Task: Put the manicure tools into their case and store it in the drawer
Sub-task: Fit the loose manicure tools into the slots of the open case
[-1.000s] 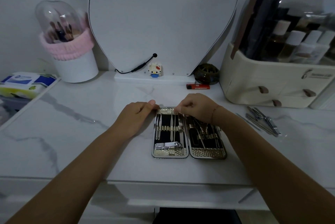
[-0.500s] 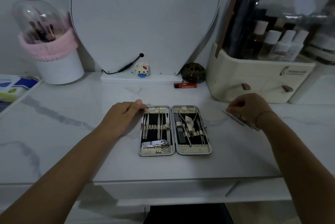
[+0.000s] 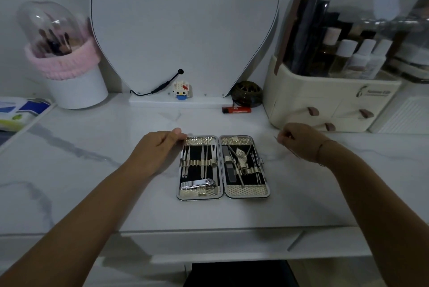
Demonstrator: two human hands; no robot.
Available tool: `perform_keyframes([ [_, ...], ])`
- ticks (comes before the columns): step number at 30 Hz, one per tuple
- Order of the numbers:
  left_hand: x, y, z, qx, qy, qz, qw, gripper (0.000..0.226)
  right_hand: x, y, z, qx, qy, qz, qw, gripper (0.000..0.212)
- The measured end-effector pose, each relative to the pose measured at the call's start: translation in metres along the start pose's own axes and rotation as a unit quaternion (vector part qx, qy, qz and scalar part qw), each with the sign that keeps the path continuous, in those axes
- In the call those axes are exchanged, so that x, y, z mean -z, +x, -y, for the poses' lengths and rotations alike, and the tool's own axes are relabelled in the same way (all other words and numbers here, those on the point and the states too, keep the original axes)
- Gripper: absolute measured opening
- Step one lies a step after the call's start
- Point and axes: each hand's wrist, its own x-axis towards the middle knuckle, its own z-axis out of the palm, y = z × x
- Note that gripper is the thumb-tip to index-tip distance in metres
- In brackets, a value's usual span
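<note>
The manicure case (image 3: 223, 195) lies open and flat on the marble top, with metal tools strapped into both black-lined halves. A nail clipper (image 3: 199, 184) sits low in the left half. My left hand (image 3: 156, 150) rests on the table, its thumb touching the case's far left corner. To the right of the case, my right hand (image 3: 299, 140) is closed on a thin metal tool (image 3: 275, 137); only its fine tip shows past the fingers. The other loose tools are hidden under that hand. A drawer front (image 3: 209, 243) runs below the table edge.
A cream cosmetics organiser (image 3: 325, 100) with small drawers stands at the back right. A mirror (image 3: 183, 19), a small block figure (image 3: 181, 90), a red lighter (image 3: 236, 110) and a dark round jar (image 3: 248, 93) line the back. A brush holder (image 3: 69, 77) stands at the back left.
My right hand left the case, went right to the loose tools and closed on a thin one. My left hand stayed at the case's corner.
</note>
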Motion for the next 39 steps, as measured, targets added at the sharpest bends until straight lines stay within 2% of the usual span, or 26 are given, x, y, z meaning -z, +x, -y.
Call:
perform_keyframes([
  [2,0.000,0.000,-0.001,0.000,0.013,-0.001,1.000,0.032,0.000,-0.005,0.017,0.025,0.162,-0.005,0.986,0.014],
  [4,0.000,0.000,-0.002,-0.002,0.025,0.000,1.000,0.036,-0.007,-0.009,0.032,0.024,0.318,0.019,0.948,0.006],
  [6,0.000,-0.001,-0.003,-0.002,0.026,-0.001,1.000,0.037,-0.018,-0.009,0.040,0.007,0.372,0.028,0.928,0.010],
  [14,0.002,-0.002,-0.005,-0.005,0.035,0.010,0.999,0.036,-0.034,0.002,0.042,-0.027,0.329,-0.087,0.940,0.013],
  [20,0.002,-0.002,-0.005,-0.008,0.045,0.013,0.999,0.038,-0.036,-0.001,0.041,-0.043,0.299,-0.082,0.950,0.015],
  [26,0.002,-0.003,-0.005,-0.003,0.039,0.004,0.999,0.036,-0.040,-0.004,0.042,-0.036,0.290,-0.064,0.954,0.008],
  [30,0.002,-0.002,-0.007,-0.001,0.037,0.007,0.999,0.034,-0.035,0.003,0.041,-0.065,0.347,-0.046,0.935,0.007],
  [35,0.001,-0.003,-0.006,0.004,0.031,0.003,0.999,0.036,-0.034,0.014,0.042,-0.090,0.413,-0.073,0.903,0.008],
  [37,0.001,-0.003,-0.006,0.004,0.026,0.001,1.000,0.036,-0.034,0.014,0.042,-0.094,0.416,-0.075,0.901,0.007],
  [39,0.001,-0.003,-0.006,0.004,0.023,0.002,1.000,0.036,-0.035,0.013,0.041,-0.091,0.389,-0.071,0.914,0.007],
])
